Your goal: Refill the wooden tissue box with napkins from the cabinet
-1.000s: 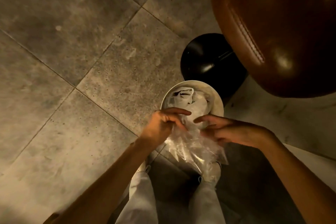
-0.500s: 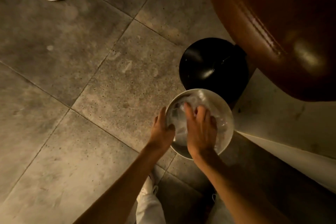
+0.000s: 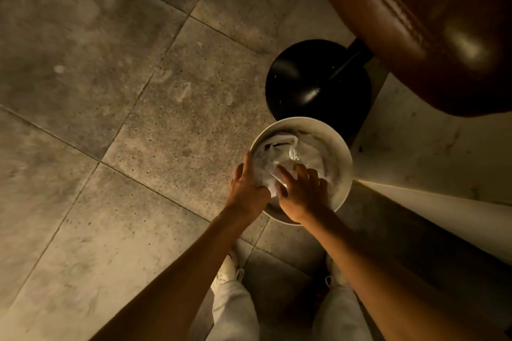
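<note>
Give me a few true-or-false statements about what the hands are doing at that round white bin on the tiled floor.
1. Both hands are at the round white bin. True.
2. The right hand presses on crinkled clear plastic inside the bin. True.
3. The left hand rests on the brown leather stool seat. False: it is at the bin's left rim.
4. The black round stool base stands beyond the bin. True.
5. The bin is empty. False: plastic and white paper fill it.

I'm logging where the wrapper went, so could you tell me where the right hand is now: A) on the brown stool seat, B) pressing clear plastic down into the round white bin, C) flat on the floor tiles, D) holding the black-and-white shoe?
B: the right hand pushes crumpled clear plastic inside the round white bin.
</note>
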`<state>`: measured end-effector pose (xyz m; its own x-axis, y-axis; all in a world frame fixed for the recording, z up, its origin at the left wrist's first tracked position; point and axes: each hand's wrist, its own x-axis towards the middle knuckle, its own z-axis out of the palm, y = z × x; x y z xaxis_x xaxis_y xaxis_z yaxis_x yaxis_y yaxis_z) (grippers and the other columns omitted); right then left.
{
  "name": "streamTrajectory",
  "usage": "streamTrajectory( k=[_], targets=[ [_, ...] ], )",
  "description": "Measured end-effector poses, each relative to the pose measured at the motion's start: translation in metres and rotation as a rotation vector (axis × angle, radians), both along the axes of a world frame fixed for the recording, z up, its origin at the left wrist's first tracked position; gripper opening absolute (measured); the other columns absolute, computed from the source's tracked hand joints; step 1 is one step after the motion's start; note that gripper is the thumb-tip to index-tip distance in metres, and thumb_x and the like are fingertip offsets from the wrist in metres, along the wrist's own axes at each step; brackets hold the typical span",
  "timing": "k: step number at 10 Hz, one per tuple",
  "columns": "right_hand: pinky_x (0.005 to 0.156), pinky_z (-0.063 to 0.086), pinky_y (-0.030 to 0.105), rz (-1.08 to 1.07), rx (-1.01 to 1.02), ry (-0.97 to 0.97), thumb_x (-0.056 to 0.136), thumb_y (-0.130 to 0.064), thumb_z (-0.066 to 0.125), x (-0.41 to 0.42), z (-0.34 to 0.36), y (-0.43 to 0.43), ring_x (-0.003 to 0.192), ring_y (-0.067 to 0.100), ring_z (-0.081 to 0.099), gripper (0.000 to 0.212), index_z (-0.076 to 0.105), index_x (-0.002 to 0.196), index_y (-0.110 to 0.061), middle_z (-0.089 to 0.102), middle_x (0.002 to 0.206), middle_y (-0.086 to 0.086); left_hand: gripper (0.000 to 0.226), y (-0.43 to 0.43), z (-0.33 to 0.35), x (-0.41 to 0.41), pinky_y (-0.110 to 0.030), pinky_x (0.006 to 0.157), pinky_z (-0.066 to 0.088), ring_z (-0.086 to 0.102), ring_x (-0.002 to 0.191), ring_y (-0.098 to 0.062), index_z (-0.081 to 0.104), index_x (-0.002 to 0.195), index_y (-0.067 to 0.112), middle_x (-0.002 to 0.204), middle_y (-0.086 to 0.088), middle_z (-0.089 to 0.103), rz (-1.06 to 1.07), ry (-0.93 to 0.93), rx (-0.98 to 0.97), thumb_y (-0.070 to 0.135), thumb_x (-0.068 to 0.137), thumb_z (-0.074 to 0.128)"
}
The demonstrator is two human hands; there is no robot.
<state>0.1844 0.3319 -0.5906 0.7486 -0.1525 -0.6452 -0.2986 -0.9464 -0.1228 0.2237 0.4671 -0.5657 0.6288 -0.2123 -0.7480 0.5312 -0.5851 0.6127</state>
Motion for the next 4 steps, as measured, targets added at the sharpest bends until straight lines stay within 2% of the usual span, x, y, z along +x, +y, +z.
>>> streamTrajectory(
  k=[1,2,3,4],
  targets=[
    [0.106,0.033,0.050,0.048,-0.033,-0.097,0.096,-0.046,0.042,0.001,0.019,-0.002,0.136,0.034,0.032,0.050,0.033,0.144,-0.038,0.035,0.150,0.007,0.096,-0.001,0.017,-0.001,-0.052,0.106,0.044,0.038,0.136,-0.038,0.009,0.153,0.039,0.151,-0.008,0.032,-0.037,-0.037,0.031,0.024,0.074,0.061],
    [0.105,0.034,0.048,0.064,-0.041,-0.235,0.092,-0.036,0.054,-0.001,0.050,-0.004,0.135,0.031,0.033,0.050,0.044,0.141,-0.032,0.040,0.147,0.006,0.093,0.001,0.033,-0.004,-0.053,0.099,0.049,0.042,0.130,-0.034,0.012,0.149,0.044,0.145,-0.005,0.037,-0.046,-0.050,0.075,0.028,0.073,0.062],
    [0.099,0.040,0.047,0.096,-0.046,-0.329,0.085,-0.028,0.064,-0.001,0.086,-0.011,0.128,0.031,0.043,0.048,0.055,0.131,-0.029,0.049,0.140,0.006,0.088,0.001,0.069,-0.003,-0.050,0.108,0.041,0.037,0.133,-0.033,0.008,0.153,0.036,0.146,-0.006,0.035,-0.143,-0.084,0.136,0.019,0.084,0.061],
    [0.096,0.044,0.047,0.133,-0.036,-0.338,0.085,-0.029,0.065,-0.005,0.125,-0.018,0.125,0.032,0.048,0.044,0.058,0.129,-0.025,0.055,0.136,0.008,0.079,0.003,0.107,0.000,-0.049,0.111,0.036,0.031,0.138,-0.034,0.011,0.155,0.026,0.149,-0.009,0.031,-0.209,-0.154,0.212,0.020,0.092,0.057]
  ],
)
